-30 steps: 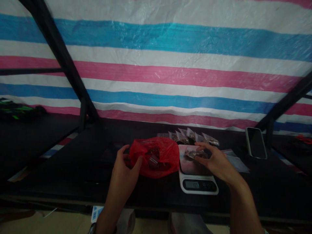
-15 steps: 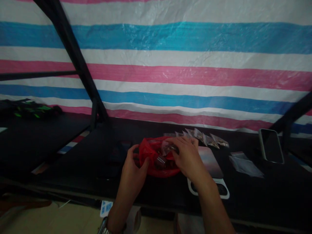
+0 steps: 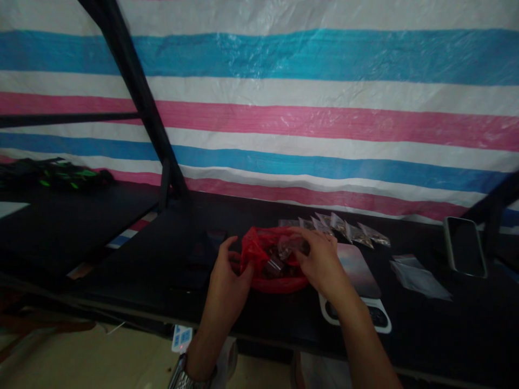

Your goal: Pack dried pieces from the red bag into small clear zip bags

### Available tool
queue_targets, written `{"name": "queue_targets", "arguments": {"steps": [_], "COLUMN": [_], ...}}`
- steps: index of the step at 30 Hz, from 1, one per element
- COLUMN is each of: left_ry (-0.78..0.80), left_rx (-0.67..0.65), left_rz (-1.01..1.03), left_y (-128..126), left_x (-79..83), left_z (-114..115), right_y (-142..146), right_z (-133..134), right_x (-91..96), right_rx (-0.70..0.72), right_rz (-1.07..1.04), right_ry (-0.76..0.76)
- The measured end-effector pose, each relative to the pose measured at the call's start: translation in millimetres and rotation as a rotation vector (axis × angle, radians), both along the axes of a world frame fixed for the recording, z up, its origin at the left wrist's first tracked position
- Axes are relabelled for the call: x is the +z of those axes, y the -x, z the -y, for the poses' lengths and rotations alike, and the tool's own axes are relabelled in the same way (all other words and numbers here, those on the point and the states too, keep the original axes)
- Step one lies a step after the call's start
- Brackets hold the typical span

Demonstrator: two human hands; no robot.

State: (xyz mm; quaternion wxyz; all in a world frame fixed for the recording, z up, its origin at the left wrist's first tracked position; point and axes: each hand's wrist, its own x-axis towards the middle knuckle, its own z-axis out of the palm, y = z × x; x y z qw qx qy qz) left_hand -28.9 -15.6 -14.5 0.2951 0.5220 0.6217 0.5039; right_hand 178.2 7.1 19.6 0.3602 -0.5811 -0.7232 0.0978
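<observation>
A red plastic bag [image 3: 279,285] lies open on the black table, with small dark pieces and a shiny brown packet [image 3: 274,265] inside. My left hand [image 3: 230,276] grips the bag's left edge between thumb and fingers. Over the right side of the opening, my right hand [image 3: 320,259] has its thumb and forefinger around a small clear plastic bag [image 3: 287,247]; what that bag contains is too dim to make out. A kitchen scale [image 3: 359,273] sits beneath and beside my right wrist, partly covered by the forearm.
Several filled clear sachets [image 3: 359,235] lie in a row behind the scale. Flat clear bags [image 3: 419,278] are to its right, near a phone [image 3: 465,247] leaning upright. A dark, flat object [image 3: 194,267] lies left of my hand. A green-black toy car [image 3: 73,175] is far left.
The whole view has shifted slightly, so things sit a little further right. Both hands stay at the red bag, and the clear bag remains at my right fingertips.
</observation>
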Motion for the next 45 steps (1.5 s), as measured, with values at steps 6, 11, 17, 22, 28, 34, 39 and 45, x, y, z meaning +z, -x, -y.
{"name": "queue_targets", "arguments": {"steps": [6, 11, 17, 22, 28, 34, 39, 45], "left_ry": [0.017, 0.015, 0.028, 0.042, 0.030, -0.061, -0.125, -0.347], "left_rx": [0.018, 0.016, 0.017, 0.024, 0.027, 0.101, 0.196, 0.284], "left_rz": [0.013, 0.037, 0.046, 0.031, 0.030, -0.070, -0.070, -0.071], "left_y": [-2, 0, 1, -2, -8, -8, -9, -14], "left_x": [2.3, -1.2, -1.9, 0.6, 5.2, 3.7, 15.0, 28.6], "left_z": [-2, -4, -5, -6, -5, -7, -4, 8], "right_y": [-24, -69, -121, -127, -130, -130, -122, -112], "right_z": [-2, 9, 27, 37, 38, 30, 30, 36], "right_x": [2.0, 11.8, 0.3, 4.9, 24.8, 19.9, 16.6, 21.4], "right_rx": [0.119, 0.067, -0.067, -0.131, -0.361, -0.423, -0.406, -0.360], "right_rz": [-0.532, -0.712, -0.556, -0.399, -0.406, -0.343, -0.142, -0.060], "right_ry": [0.083, 0.116, 0.219, 0.153, -0.150, -0.161, 0.026, 0.164]}}
